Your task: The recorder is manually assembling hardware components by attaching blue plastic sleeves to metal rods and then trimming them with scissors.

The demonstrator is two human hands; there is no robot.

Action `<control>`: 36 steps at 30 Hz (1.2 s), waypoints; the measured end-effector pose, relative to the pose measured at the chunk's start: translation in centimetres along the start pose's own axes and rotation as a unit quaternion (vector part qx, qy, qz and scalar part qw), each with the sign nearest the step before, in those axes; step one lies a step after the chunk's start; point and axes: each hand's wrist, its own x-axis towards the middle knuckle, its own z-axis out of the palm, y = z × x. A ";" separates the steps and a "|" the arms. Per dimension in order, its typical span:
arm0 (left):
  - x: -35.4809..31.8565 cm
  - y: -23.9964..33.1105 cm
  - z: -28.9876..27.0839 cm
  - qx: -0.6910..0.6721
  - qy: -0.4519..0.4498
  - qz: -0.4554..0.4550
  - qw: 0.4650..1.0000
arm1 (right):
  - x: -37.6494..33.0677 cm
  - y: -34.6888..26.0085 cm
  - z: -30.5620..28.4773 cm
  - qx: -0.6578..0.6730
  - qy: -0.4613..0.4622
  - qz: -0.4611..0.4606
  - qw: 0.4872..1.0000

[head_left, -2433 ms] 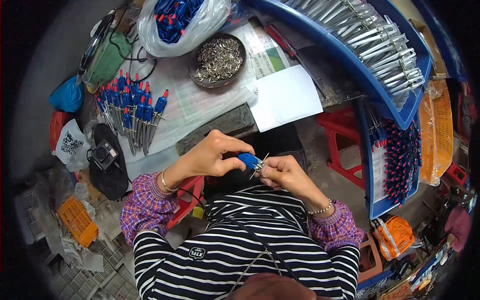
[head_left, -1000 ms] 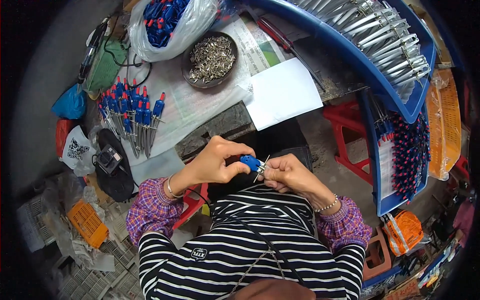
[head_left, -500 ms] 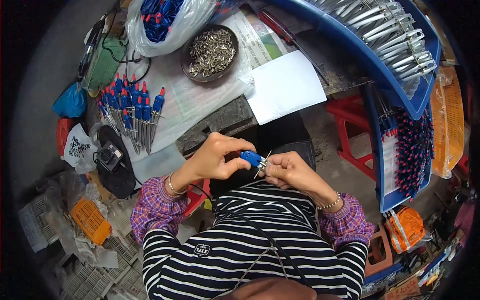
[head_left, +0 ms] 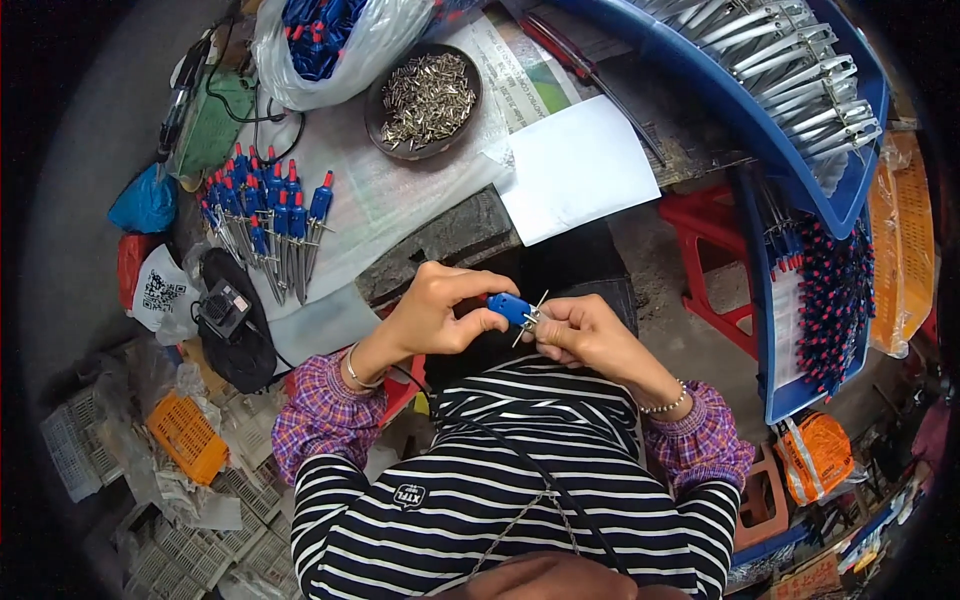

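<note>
Over my lap, my left hand (head_left: 455, 310) pinches a small blue plastic handle (head_left: 510, 307) between thumb and fingers. A thin metal crosspiece (head_left: 531, 317) sticks out on both sides at its right end. My right hand (head_left: 590, 338) is closed on the metal part beside that crosspiece; my fingers hide most of this part. On the table to the left lies a cluster of similar blue-handled metal tools (head_left: 290, 215) with red tips. A dark bowl (head_left: 374, 110) behind my hands holds many small metal pins (head_left: 428, 100).
A white sheet (head_left: 580, 170) lies at the table's edge, near a red-handled screwdriver (head_left: 560, 45). A clear bag (head_left: 275, 75) holds blue handles. At right, one blue tray (head_left: 860, 195) bears metal blades, another (head_left: 768, 380) red-tipped pieces. A red stool (head_left: 705, 210) stands nearby.
My hands have shifted very slightly to the right with the blue-handled piece, keeping the same grip. The whole view has moved a little too.
</note>
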 end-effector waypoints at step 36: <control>0.0 -0.3 0.0 -0.014 -0.016 0.020 1.000 | -0.1 0.5 -0.3 -0.112 0.028 -0.041 0.992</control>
